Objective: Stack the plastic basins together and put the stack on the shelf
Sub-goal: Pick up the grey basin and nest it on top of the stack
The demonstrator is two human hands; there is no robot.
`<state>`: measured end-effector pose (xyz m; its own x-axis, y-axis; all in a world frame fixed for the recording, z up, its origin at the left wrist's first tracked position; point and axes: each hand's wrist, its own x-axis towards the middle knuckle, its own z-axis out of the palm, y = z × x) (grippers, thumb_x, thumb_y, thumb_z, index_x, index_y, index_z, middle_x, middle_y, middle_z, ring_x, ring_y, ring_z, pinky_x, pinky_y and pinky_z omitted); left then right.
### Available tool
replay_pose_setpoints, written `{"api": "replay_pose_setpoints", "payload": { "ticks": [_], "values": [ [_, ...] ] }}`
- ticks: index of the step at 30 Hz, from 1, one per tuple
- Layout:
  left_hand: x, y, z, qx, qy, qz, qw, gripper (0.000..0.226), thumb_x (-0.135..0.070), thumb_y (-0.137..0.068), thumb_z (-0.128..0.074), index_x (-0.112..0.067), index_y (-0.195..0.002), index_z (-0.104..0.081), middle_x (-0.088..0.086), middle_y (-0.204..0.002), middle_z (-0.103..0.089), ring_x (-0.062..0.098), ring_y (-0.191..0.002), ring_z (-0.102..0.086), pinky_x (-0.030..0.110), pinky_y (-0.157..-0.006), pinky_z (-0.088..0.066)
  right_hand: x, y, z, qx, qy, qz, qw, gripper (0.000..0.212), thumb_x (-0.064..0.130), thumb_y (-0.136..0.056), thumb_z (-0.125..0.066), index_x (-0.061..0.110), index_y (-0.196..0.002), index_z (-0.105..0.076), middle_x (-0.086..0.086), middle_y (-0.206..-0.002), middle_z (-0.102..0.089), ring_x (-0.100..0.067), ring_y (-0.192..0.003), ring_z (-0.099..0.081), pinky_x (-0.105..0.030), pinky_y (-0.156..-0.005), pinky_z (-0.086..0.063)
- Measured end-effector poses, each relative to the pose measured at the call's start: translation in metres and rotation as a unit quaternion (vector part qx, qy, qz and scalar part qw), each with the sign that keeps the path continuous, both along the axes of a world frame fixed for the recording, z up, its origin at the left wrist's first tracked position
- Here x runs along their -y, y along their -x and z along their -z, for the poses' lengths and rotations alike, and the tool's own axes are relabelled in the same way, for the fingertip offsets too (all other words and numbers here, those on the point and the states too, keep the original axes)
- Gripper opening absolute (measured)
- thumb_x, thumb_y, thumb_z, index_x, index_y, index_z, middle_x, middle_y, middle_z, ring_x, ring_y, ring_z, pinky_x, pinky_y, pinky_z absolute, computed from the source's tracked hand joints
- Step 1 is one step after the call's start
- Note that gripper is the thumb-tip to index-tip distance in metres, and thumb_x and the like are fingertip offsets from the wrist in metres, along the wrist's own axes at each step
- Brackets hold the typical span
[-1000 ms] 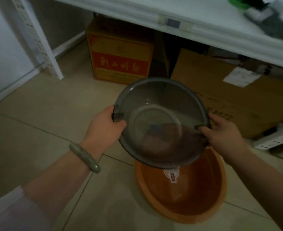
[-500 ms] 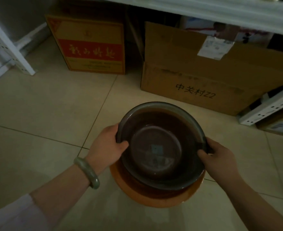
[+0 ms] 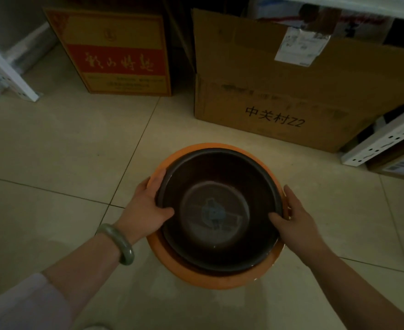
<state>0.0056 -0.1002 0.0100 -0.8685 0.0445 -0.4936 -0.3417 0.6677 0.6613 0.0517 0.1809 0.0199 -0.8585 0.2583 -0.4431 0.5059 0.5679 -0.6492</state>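
At the upper left of the frame a white shelf post (image 3: 4, 70) stands on the tiled floor (image 3: 53, 151), with a red-and-yellow carton (image 3: 115, 55) just right of it. Lower left, a jade bangle (image 3: 121, 244) circles the wrist of the left hand (image 3: 146, 208), whose thumb hooks over the rim of the dark basin (image 3: 217, 210) while its fingers lie along the basin's outer edge. The dark basin sits nested inside the orange basin (image 3: 196, 275), which rests on the floor at lower centre. The right hand (image 3: 293, 217) clasps the dark basin's right rim, thumb inside, fingers against the orange rim. At the upper right lies a brown cardboard box (image 3: 279, 91).
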Motion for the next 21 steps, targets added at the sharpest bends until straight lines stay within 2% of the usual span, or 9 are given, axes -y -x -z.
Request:
{"api": "replay_pose_setpoints", "payload": {
  "ticks": [4,7,11,14,16,18,21],
  "values": [
    [0.004,0.002,0.0,-0.008,-0.058,-0.013,0.998,0.097,-0.009,-0.076,-0.063,-0.046,-0.145,-0.007,-0.009,-0.128,-0.045,0.015,-0.112,-0.051,0.033,-0.098,-0.044,0.002,0.001,0.009,0.024,0.027,0.02,0.999,0.092,0.022,-0.082,-0.065,0.033,-0.149,-0.004,-0.004,-0.149,-0.036,-0.032,-0.13,-0.042,-0.049,-0.103,-0.038],
    [0.003,0.001,0.001,-0.014,-0.061,-0.006,0.998,0.098,-0.002,-0.078,-0.062,-0.042,-0.147,-0.006,-0.012,-0.124,-0.042,0.009,-0.11,-0.045,0.026,-0.095,-0.039,0.003,0.002,0.014,0.018,0.034,0.041,0.998,0.088,0.02,-0.079,-0.067,0.032,-0.147,-0.013,-0.005,-0.141,-0.044,-0.032,-0.123,-0.047,-0.051,-0.1,-0.043],
    [0.003,0.003,0.006,-0.015,-0.057,-0.022,0.998,0.1,-0.002,-0.076,-0.064,-0.047,-0.145,-0.006,0.002,-0.138,-0.041,0.02,-0.117,-0.048,0.033,-0.097,-0.041,0.002,0.004,0.017,-0.002,0.043,0.048,0.998,0.083,0.015,-0.078,-0.067,0.031,-0.144,-0.019,-0.001,-0.126,-0.047,-0.028,-0.117,-0.05,-0.047,-0.096,-0.045],
    [0.003,0.004,0.005,-0.02,-0.095,-0.004,0.995,0.094,-0.005,-0.082,-0.064,-0.042,-0.147,-0.006,-0.008,-0.127,-0.043,0.012,-0.114,-0.046,0.029,-0.098,-0.038,0.003,0.004,0.019,-0.009,0.065,0.058,0.996,0.083,0.01,-0.079,-0.066,0.03,-0.144,-0.019,0.005,-0.114,-0.041,-0.021,-0.104,-0.047,-0.043,-0.09,-0.046],
    [0.006,0.004,0.007,-0.026,-0.108,0.0,0.994,0.08,-0.015,-0.089,-0.057,-0.042,-0.146,-0.008,-0.013,-0.128,-0.041,0.011,-0.12,-0.043,0.03,-0.104,-0.034,0.004,0.005,0.021,-0.011,0.07,0.062,0.996,0.082,0.009,-0.079,-0.065,0.03,-0.144,-0.019,0.004,-0.112,-0.041,-0.018,-0.099,-0.046,-0.039,-0.083,-0.045],
    [0.008,0.005,0.01,-0.023,-0.122,-0.021,0.992,0.071,-0.017,-0.092,-0.052,-0.044,-0.145,-0.012,-0.014,-0.136,-0.038,0.013,-0.128,-0.04,0.032,-0.11,-0.031,0.003,0.005,0.023,-0.014,0.078,0.067,0.995,0.081,0.008,-0.079,-0.065,0.032,-0.142,-0.02,0.004,-0.113,-0.042,-0.018,-0.099,-0.046,-0.037,-0.081,-0.044],
    [0.006,0.005,0.012,-0.024,-0.137,-0.044,0.989,0.073,-0.012,-0.091,-0.052,-0.044,-0.145,-0.015,-0.018,-0.131,-0.034,0.01,-0.127,-0.037,0.037,-0.112,-0.03,0.003,0.006,0.025,-0.013,0.099,0.079,0.992,0.082,0.006,-0.078,-0.065,0.034,-0.141,-0.021,0.004,-0.113,-0.043,-0.019,-0.102,-0.047,-0.037,-0.082,-0.045]
  ]
}}
